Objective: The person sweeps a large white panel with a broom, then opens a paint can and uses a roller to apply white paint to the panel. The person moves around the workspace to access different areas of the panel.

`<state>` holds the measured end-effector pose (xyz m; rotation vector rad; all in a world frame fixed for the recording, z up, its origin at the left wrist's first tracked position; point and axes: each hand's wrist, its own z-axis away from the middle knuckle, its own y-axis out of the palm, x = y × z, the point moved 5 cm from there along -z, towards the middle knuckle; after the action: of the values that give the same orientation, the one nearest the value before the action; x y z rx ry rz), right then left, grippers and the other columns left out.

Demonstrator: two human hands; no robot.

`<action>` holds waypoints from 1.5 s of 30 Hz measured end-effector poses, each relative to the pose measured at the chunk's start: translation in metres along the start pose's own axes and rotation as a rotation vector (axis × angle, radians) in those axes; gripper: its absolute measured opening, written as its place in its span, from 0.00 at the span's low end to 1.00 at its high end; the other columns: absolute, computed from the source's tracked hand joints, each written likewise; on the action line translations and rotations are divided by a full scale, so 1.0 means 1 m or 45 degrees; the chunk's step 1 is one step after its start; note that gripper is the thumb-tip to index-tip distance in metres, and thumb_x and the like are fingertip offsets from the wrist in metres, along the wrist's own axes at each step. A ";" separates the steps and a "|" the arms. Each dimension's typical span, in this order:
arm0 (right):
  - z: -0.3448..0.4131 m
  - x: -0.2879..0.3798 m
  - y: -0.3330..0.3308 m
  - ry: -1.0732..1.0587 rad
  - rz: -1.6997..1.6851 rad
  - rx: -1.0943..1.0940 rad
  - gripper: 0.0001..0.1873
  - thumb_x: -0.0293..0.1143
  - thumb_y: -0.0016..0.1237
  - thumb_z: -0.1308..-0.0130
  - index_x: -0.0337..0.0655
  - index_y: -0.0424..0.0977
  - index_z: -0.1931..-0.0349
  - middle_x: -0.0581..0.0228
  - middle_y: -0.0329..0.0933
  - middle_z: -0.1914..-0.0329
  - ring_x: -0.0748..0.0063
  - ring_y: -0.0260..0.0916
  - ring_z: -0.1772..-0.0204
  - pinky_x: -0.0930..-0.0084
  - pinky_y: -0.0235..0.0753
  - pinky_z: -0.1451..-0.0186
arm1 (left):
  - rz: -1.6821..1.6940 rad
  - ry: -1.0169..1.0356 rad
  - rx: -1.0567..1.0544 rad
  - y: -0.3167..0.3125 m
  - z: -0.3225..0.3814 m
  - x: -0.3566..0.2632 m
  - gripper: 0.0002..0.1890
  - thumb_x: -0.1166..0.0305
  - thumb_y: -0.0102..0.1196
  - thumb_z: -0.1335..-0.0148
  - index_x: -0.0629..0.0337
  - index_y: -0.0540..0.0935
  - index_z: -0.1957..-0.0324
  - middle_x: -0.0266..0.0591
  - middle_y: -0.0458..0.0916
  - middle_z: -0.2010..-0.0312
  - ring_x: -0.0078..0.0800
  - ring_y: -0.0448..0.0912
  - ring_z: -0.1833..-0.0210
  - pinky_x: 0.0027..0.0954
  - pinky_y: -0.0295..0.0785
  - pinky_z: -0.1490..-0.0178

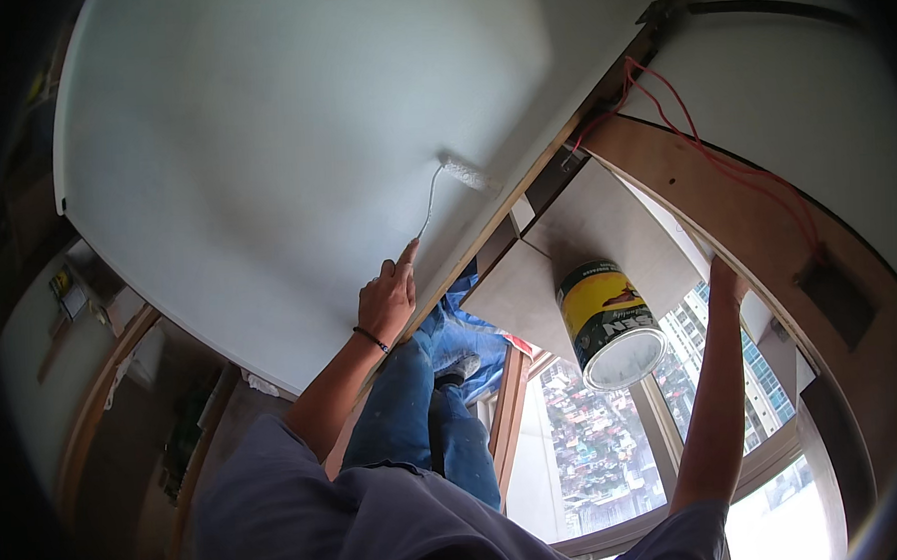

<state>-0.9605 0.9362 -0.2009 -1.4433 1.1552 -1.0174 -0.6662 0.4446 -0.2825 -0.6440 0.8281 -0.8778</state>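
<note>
My left hand [390,291] grips a small paint roller, its index finger stretched along toward the wire frame [431,198]. The white-coated roller sleeve [468,172] rests on a large pale panel [279,175], close to its long wooden edge. The handle is mostly hidden by my fingers. At the right, my right hand [726,279] is at the edge of a curved wooden board [684,168]; its fingers are hidden. Between my arms is a paint can [607,307] with a yellow and dark label bearing writing. Its metal-rimmed round end shows white.
Red wires [713,159] hang over the wooden board, which has a dark rectangular cutout [840,304]. Grey panels [544,234] lie beside the can. Windows [606,446] show buildings far below. A blue sheet [459,347] lies around my shoe [458,368].
</note>
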 end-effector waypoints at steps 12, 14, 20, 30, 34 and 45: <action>-0.006 0.002 0.002 -0.032 0.014 -0.008 0.27 0.45 0.52 0.25 0.32 0.74 0.37 0.43 0.78 0.37 0.45 0.76 0.36 0.52 0.75 0.37 | 0.170 0.172 -0.429 -0.053 -0.300 -0.148 0.23 0.66 0.48 0.27 0.56 0.73 0.33 0.52 0.85 0.64 0.49 0.86 0.66 0.48 0.82 0.60; -0.004 0.002 0.000 -0.035 0.022 -0.001 0.27 0.45 0.52 0.25 0.32 0.74 0.37 0.43 0.78 0.37 0.45 0.76 0.36 0.52 0.75 0.37 | 0.157 0.192 -0.425 -0.060 -0.306 -0.152 0.23 0.66 0.48 0.27 0.57 0.73 0.33 0.52 0.85 0.64 0.49 0.86 0.66 0.48 0.82 0.60; 0.002 0.003 0.009 -0.009 0.018 -0.005 0.26 0.44 0.52 0.26 0.32 0.75 0.37 0.43 0.78 0.38 0.45 0.77 0.37 0.51 0.76 0.37 | 0.070 0.110 -0.195 -0.022 -0.143 -0.059 0.27 0.69 0.53 0.29 0.52 0.69 0.28 0.47 0.83 0.71 0.45 0.85 0.71 0.48 0.82 0.64; 0.005 0.011 0.012 -0.004 0.008 -0.010 0.26 0.44 0.52 0.26 0.32 0.75 0.38 0.43 0.78 0.39 0.45 0.77 0.37 0.51 0.76 0.38 | 0.415 0.150 -0.314 -0.036 -0.241 -0.110 0.24 0.66 0.51 0.29 0.53 0.75 0.32 0.53 0.87 0.63 0.49 0.86 0.61 0.46 0.81 0.56; 0.007 0.015 0.014 -0.007 0.007 -0.004 0.26 0.44 0.52 0.26 0.32 0.75 0.38 0.43 0.79 0.39 0.44 0.77 0.38 0.51 0.76 0.38 | 0.431 0.202 -0.256 -0.078 -0.368 -0.196 0.19 0.66 0.49 0.32 0.54 0.79 0.41 0.54 0.88 0.60 0.55 0.86 0.55 0.52 0.81 0.49; 0.010 0.020 0.014 0.000 -0.004 0.005 0.25 0.44 0.52 0.26 0.33 0.76 0.39 0.42 0.79 0.40 0.44 0.77 0.38 0.51 0.76 0.39 | 0.326 0.153 -0.191 -0.112 -0.417 -0.252 0.18 0.66 0.47 0.31 0.62 0.84 0.46 0.56 0.88 0.53 0.50 0.86 0.45 0.48 0.79 0.40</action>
<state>-0.9489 0.9174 -0.2159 -1.4422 1.1508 -1.0213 -1.1546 0.5416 -0.3287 -0.6038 1.0674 -0.6300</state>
